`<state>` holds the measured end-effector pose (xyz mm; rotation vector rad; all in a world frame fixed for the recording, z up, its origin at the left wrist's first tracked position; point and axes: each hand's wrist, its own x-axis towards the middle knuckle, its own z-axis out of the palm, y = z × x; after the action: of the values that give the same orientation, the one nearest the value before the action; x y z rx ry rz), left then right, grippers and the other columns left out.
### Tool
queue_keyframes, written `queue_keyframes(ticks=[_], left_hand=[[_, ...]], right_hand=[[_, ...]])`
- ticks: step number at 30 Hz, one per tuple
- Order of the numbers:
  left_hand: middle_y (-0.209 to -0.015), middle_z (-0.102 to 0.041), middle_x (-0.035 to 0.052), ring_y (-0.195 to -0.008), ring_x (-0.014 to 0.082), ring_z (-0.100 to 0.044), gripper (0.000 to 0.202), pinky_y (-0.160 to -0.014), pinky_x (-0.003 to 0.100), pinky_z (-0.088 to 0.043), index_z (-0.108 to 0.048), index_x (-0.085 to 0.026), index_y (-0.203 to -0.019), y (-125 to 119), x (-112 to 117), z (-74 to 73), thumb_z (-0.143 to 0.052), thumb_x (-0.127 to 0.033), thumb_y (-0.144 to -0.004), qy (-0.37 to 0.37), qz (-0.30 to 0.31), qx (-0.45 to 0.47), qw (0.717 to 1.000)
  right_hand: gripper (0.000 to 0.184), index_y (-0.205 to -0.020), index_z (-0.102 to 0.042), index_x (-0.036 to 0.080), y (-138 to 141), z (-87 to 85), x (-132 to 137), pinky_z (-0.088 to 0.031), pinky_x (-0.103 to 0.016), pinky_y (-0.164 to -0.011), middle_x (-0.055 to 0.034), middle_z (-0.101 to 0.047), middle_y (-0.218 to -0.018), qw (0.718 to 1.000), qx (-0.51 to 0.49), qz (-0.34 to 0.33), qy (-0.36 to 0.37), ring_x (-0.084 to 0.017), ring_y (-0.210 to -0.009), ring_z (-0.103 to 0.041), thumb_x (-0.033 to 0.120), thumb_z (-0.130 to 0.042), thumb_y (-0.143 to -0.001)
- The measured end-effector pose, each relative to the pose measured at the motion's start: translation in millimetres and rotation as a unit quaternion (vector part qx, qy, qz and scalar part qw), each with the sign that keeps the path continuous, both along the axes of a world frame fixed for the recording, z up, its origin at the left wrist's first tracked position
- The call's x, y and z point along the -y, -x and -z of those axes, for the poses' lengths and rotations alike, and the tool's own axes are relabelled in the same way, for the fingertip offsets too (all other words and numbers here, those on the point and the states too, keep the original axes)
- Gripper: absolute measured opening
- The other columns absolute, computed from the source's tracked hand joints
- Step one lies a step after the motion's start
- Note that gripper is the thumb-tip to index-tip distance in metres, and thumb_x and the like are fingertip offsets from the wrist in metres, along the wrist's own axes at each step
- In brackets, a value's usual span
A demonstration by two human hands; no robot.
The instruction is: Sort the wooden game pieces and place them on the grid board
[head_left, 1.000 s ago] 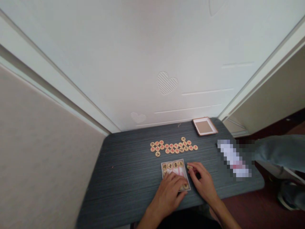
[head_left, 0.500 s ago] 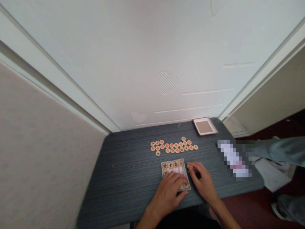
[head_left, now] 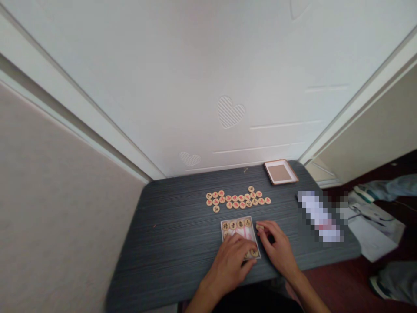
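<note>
A shallow white-rimmed box [head_left: 256, 234] sits near the front of the dark table, with round wooden Chinese chess pieces [head_left: 240, 224] along its far edge and a pink-and-white patch in its middle. My left hand [head_left: 230, 256] lies over the box's near left part, fingers bent loosely and thumb apart; what is under the palm is hidden. Just right of the box, my right hand [head_left: 276, 245] pinches a Chinese chess piece [head_left: 259, 227] between thumb and fingers. Beyond the box, several loose pieces [head_left: 241, 198] with red or black characters lie face up in uneven rows.
The open box lid [head_left: 280, 172] lies at the back right of the table [head_left: 169, 248]. A blurred-out pale object [head_left: 319, 215] rests on the right side. A white panel with heart patterns [head_left: 228, 130] stands behind the table. Another person's legs [head_left: 394, 278] show at the right.
Both my hands have stayed almost still, the right one keeping its piece. At the right, the other person's upper leg has shifted away from the table, baring more of the white papers.
</note>
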<state>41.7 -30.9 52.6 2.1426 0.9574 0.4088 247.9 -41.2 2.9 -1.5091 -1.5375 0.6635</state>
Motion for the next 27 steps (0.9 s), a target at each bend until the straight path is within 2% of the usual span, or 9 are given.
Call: queue_keyframes(ticks=[12, 19, 27], left_hand=[[-0.116, -0.07, -0.0007, -0.115, 0.0233, -0.056, 0.02, -0.108, 0.042, -0.036, -0.062, -0.027, -0.113, -1.1, -1.3, -2.6, -0.067, -0.027, -0.093, -0.007, 0.009, -0.017, 1.0], [-0.116, -0.069, -0.0024, -0.115, 0.0226, -0.055, 0.018, -0.108, 0.042, -0.037, -0.063, -0.029, -0.112, -1.0, -1.3, -5.8, -0.066, -0.029, -0.094, -0.009, 0.012, -0.032, 0.999], [-0.115, -0.067, 0.0025, -0.114, 0.0237, -0.057, 0.018, -0.109, 0.044, -0.04, -0.063, -0.026, -0.114, -5.2, -0.1, -4.5, -0.06, -0.026, -0.096, -0.019, -0.029, -0.015, 0.999]], right_hand=[[0.026, -0.113, -0.071, 0.024, -1.0, 0.3, -0.1, -0.058, -0.035, -0.083, -0.0097, -0.071, -0.106, 1.0, 0.006, -0.003, 0.005, -0.023, -0.092, -0.069, 0.036, -0.053, -0.099], [0.025, -0.113, -0.071, 0.023, -0.2, 0.4, 0.3, -0.058, -0.034, -0.083, -0.0095, -0.071, -0.106, 1.0, 0.007, -0.008, -0.003, -0.022, -0.093, -0.069, 0.034, -0.053, -0.1], [0.024, -0.112, -0.071, 0.023, 0.1, -4.9, -0.1, -0.058, -0.033, -0.08, -0.0083, -0.07, -0.104, 1.0, 0.007, -0.005, -0.003, -0.021, -0.09, -0.069, 0.035, -0.054, -0.099]])
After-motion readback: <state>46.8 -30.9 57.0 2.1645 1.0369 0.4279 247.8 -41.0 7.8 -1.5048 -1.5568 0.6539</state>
